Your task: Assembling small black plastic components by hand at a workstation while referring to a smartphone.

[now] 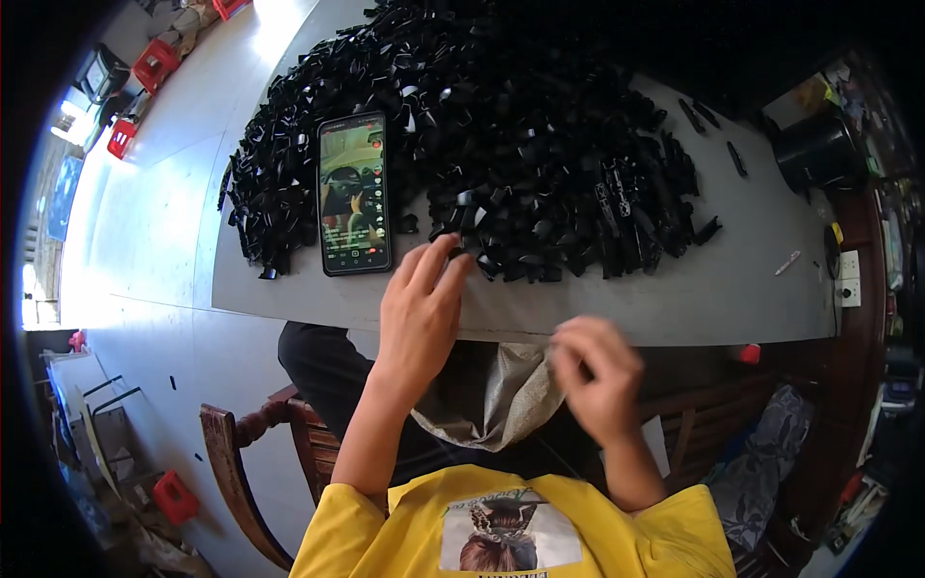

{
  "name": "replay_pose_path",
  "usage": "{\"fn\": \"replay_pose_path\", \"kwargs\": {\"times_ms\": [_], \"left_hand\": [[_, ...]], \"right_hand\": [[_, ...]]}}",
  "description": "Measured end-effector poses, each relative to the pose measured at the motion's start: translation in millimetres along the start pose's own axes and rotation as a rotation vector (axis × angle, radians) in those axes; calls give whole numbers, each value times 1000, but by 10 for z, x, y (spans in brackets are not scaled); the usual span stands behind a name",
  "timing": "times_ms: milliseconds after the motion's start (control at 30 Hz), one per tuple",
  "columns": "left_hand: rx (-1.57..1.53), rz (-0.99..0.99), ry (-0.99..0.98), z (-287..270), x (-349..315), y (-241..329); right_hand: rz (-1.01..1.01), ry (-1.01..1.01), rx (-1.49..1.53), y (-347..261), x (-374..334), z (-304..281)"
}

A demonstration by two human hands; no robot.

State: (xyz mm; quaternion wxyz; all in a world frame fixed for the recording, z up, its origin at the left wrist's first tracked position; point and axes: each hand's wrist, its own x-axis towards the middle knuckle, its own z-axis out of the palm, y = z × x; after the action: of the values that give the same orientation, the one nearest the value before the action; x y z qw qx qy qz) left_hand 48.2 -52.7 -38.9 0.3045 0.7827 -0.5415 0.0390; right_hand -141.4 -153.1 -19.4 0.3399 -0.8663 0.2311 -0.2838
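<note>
My left hand [421, 301] reaches to the near edge of a large heap of small black plastic pieces [520, 169]. Its fingertips are bent together around a small black plastic piece [456, 252]. My right hand [599, 374] is off the table's near edge, blurred by motion. Its fingers are curled in; whatever they hold, if anything, cannot be made out. Below and beside it, an open woven sack [515, 395] hangs over my lap. A phone [354, 193] with a video on its screen leans on the heap, left of my left hand.
The heap covers much of the grey table [752, 279]. Loose black pieces [737, 159] lie to its right, near a black container [819, 152]. A wooden chair [226, 462] stands at my left, a wooden bench [703, 424] at my right. Red stools [154, 65] stand on the floor far left.
</note>
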Motion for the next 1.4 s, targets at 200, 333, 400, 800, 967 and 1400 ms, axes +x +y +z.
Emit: {"fn": "replay_pose_path", "kwargs": {"times_ms": [200, 333, 400, 800, 967, 1400], "left_hand": [[-33, 28, -34, 37, 7, 48], [-81, 5, -23, 38, -52, 60], [-87, -7, -15, 27, -70, 42], [-531, -141, 103, -194, -224, 199], [-600, -133, 68, -274, -313, 245], [-578, -50, 27, -319, -322, 265]], "right_hand": [[42, 167, -451, 488, 390, -113], [32, 200, -495, 631, 377, -72], [47, 228, -473, 674, 372, -55], [326, 256, 259, 411, 42, -142], [-65, -213, 108, -158, 210, -84], [-218, -384, -23, -254, 341, -125]]}}
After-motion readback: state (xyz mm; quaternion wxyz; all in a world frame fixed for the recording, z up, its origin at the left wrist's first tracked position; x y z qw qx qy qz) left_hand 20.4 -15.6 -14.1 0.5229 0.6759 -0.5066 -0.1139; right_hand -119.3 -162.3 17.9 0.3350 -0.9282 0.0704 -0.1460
